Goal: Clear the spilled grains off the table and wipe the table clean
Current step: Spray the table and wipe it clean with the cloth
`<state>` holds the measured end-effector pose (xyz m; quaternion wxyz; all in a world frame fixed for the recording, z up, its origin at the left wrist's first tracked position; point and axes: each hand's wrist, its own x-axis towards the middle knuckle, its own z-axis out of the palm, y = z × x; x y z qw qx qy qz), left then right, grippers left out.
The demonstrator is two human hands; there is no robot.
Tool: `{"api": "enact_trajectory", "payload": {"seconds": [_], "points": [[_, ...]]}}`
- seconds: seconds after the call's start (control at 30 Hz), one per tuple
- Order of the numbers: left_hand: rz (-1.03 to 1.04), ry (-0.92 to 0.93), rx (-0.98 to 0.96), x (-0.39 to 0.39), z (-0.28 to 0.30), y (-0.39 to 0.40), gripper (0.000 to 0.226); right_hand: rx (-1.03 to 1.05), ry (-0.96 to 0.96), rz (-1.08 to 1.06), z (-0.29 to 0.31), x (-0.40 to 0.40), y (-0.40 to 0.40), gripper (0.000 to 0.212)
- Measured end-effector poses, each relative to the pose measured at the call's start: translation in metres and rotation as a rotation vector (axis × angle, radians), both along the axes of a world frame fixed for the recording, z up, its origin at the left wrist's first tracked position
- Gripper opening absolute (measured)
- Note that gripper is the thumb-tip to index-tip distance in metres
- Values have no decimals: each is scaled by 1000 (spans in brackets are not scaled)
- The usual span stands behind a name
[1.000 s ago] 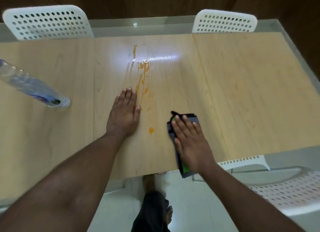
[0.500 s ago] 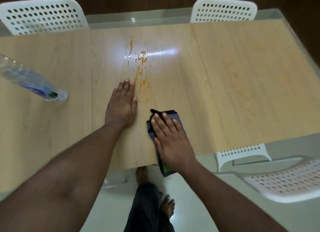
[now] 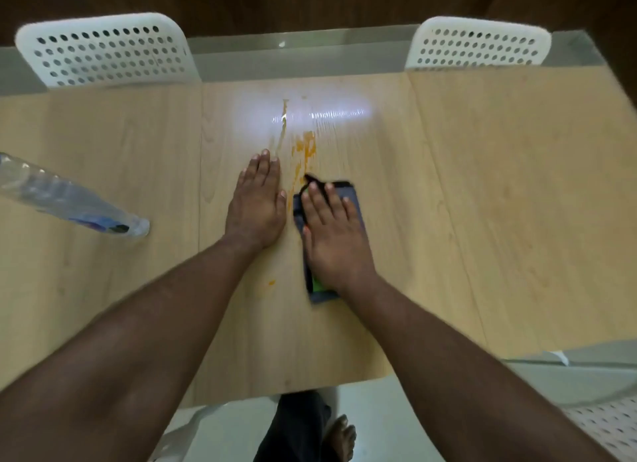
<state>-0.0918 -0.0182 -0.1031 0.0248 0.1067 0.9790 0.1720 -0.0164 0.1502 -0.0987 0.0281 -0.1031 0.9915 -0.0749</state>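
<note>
Pressing flat on a folded grey cloth, the right hand keeps its fingers straight and slightly spread, nothing curled around the fabric; the palm and fingers cover most of it. The cloth is a soft rectangle with a dark trim at its far edge and a strip of green showing at its near end, just beyond the wrist. It lies on the middle panel of the table, a smooth, pale wood-grain laminate made of panels joined by straight seams.

The left hand lies palm down on the bare tabletop just left of the cloth, fingers straight and close together, holding nothing. Between and beyond the two hands runs the orange spill, a wet, smeared streak that reaches toward the far edge, where a bright glare shines on the glossy surface. The cloth's far left corner touches the near end of that streak. A small orange spot sits apart, nearer than the left hand.

At the left, a clear plastic bottle with a crinkled body stands tilted in the wide view. Two white perforated plastic chairs stand at the far side.
</note>
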Motion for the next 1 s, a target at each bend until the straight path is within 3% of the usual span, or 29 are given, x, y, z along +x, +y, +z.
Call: {"api": "enact_trajectory", "payload": {"seconds": [0.17, 0.5, 0.73, 1.0], "points": [[-11, -9, -49, -56, 7, -13, 66, 16, -46, 194, 5, 30, 31, 61], [-17, 14, -122, -90, -5, -24, 72, 14, -7, -119, 3, -144, 4, 64], [-4, -1, -127, -91, -4, -25, 73, 38, -54, 164, 6, -106, 22, 62], [5, 0, -152, -94, -10, -24, 71, 12, -11, -158, 8, -227, 19, 64]]}}
